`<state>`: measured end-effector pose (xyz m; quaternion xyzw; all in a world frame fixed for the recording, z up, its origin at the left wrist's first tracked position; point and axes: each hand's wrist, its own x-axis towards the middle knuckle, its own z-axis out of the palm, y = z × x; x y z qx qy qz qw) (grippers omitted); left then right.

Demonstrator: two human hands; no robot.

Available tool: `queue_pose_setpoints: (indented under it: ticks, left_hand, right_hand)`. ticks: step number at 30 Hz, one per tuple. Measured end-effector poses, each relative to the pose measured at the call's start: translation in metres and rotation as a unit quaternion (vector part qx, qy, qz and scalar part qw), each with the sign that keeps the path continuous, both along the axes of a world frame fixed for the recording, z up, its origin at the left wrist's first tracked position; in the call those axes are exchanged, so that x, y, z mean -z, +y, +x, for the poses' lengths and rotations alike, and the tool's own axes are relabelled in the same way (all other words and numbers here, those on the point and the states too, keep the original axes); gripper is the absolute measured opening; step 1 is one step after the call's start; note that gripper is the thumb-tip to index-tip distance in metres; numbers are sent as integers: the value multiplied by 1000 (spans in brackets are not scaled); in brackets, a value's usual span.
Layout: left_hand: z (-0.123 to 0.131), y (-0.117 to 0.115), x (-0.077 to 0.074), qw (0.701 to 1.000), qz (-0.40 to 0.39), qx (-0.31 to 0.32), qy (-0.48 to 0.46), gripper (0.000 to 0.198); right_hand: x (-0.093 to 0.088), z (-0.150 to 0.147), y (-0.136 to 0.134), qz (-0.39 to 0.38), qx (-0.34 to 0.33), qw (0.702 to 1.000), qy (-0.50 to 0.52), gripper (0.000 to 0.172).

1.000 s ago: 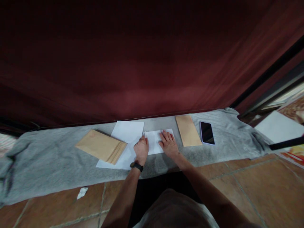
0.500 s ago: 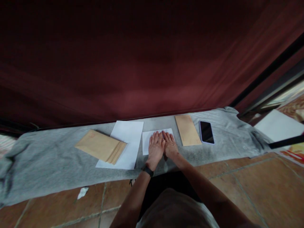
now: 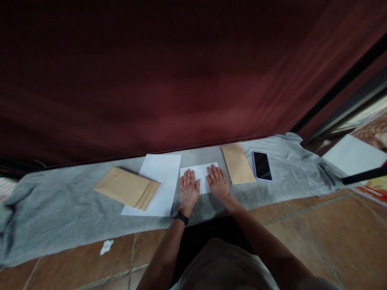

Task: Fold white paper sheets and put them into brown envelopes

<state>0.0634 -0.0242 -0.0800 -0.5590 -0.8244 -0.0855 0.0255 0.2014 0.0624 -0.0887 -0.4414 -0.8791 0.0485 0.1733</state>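
Both palms press down on a small white sheet of paper (image 3: 202, 176), which looks folded, on the grey cloth. My left hand (image 3: 189, 191) lies flat over its left end, fingers stretched out. Flat on its right end is my right hand (image 3: 218, 181), fingers a little spread. A strip of bare paper shows between the two hands. Left of them lies a larger white paper stack or sheet (image 3: 165, 173), partly covered by a fanned stack of brown envelopes (image 3: 123, 185). A single brown envelope (image 3: 238, 164) rests just right of my right hand.
A phone (image 3: 263, 166) with a dark screen lies right of the single envelope. Grey cloth (image 3: 75, 201) covers the narrow bench up to a dark red curtain-like surface (image 3: 181, 100). On the tiled floor (image 3: 326, 225) below, a crumpled white scrap (image 3: 106, 246) lies at the left.
My hands were side by side at the middle of the small paper. They have slid apart, the left hand leftward and the right hand slightly rightward, both staying flat.
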Motion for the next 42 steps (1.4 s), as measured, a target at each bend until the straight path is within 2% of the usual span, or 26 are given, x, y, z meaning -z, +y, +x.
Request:
queue_pose_setpoints:
  ticks: [2, 4, 9, 12, 22, 27, 32, 37, 42]
  left_hand:
    - [1, 0, 0, 1000, -1, 0, 4, 61]
    - [2, 1, 0, 1000, -1, 2, 9, 60]
    - [1, -1, -2, 1000, -23, 16, 15, 58]
    - [1, -2, -4, 999, -34, 21, 8, 58]
    - [2, 0, -4, 1000, 1, 5, 8, 60]
    - [3, 0, -3, 1000, 4, 1, 7, 60]
    - [3, 0, -5, 1000, 3, -4, 6, 60]
    - [4, 0, -7, 1000, -3, -2, -2, 60]
    - [4, -1, -7, 1000, -4, -2, 2, 60]
  right_hand:
    - [-2, -3, 2, -8, 23, 1000, 3, 51]
    - [-4, -12, 1, -20, 17, 1000, 6, 52]
    - [-2, -49, -4, -37, -114, 993, 6, 51]
    - [3, -56, -3, -23, -132, 991, 10, 51]
    - [6, -13, 25, 22, -109, 994, -17, 53]
    - [7, -3, 32, 19, -56, 998, -18, 56]
    - [7, -5, 15, 26, 9, 1000, 3, 60]
    - [5, 5, -17, 33, -57, 998, -5, 54]
    - [6, 20, -28, 31, -31, 999, -9, 56]
